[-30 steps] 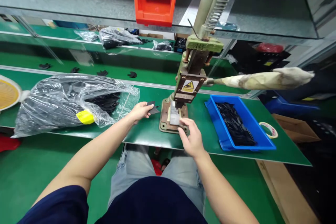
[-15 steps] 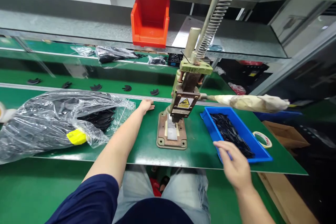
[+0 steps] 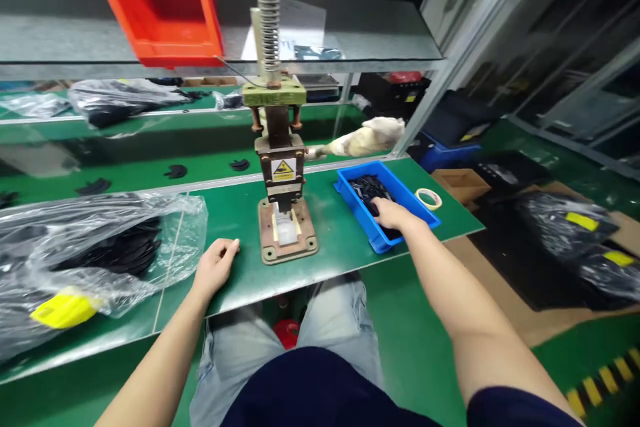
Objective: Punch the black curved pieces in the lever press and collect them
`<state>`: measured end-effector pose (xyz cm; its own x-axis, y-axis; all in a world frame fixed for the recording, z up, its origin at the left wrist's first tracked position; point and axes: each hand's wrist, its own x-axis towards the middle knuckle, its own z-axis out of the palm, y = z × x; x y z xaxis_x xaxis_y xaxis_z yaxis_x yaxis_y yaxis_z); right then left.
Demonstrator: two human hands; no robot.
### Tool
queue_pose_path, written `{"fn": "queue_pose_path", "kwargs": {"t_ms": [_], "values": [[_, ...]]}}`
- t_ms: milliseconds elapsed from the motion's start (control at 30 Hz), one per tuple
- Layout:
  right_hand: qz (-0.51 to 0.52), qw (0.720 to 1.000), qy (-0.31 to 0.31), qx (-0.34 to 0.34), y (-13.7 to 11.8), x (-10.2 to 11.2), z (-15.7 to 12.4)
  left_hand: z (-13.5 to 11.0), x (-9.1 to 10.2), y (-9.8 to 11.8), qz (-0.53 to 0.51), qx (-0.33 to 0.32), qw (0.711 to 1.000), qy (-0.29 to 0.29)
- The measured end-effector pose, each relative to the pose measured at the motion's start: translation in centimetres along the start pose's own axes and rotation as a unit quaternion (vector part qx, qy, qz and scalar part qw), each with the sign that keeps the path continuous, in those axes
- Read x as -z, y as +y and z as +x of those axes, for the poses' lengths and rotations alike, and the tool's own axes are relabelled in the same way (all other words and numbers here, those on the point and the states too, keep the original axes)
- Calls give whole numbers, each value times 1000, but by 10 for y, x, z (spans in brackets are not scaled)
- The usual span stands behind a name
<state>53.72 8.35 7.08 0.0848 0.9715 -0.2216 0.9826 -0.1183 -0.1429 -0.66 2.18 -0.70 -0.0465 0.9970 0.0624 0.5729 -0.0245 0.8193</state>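
Observation:
My right hand (image 3: 393, 213) reaches into the blue bin (image 3: 407, 197), its fingers drawn together at the thin black strips (image 3: 369, 187); whatever is between the fingertips cannot be made out. On the green table, my left hand (image 3: 217, 267) rests with fingers curled in, and nothing shows in it. Just right of that hand stands a hand press (image 3: 283, 177) with a warning label, its lever (image 3: 370, 137) wrapped in pale cloth. A clear pad (image 3: 287, 232) sits on the press base. Left of my left hand lies a clear plastic bag (image 3: 190, 227) holding black curved pieces (image 3: 125, 247).
Several black curved pieces (image 3: 176, 171) lie in a row behind the table's rear rail. A tape roll (image 3: 429, 198) is beside the blue bin. Above, an orange bin (image 3: 173, 47) sits on a shelf. Cardboard and bagged black goods (image 3: 565, 227) are on the floor at right.
My right hand has moved from the blue bin's near edge into it. My left hand has drawn back toward me from the table's rear. The view has turned right.

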Motion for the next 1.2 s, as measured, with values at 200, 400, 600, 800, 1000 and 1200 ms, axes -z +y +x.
{"fn": "queue_pose_path", "kwargs": {"t_ms": [200, 400, 600, 800, 1000, 1200], "values": [[28, 999, 39, -23, 4, 3, -8, -7, -5, 9, 21, -13, 1000, 15], [121, 983, 138, 5, 7, 14, -25, -6, -5, 3, 9, -12, 1000, 13], [283, 926, 250, 18, -13, 24, -43, 4, -2, -3, -23, -37, 998, 51], [481, 839, 240, 81, -105, -14, -71, -10, -7, 63, -48, -181, 972, 139], [588, 793, 103, 126, -211, -70, -112, -42, -36, 125, -95, -329, 939, -21], [600, 787, 28, 141, -238, -85, -129, -52, -36, 116, -99, -321, 941, -47]]}}
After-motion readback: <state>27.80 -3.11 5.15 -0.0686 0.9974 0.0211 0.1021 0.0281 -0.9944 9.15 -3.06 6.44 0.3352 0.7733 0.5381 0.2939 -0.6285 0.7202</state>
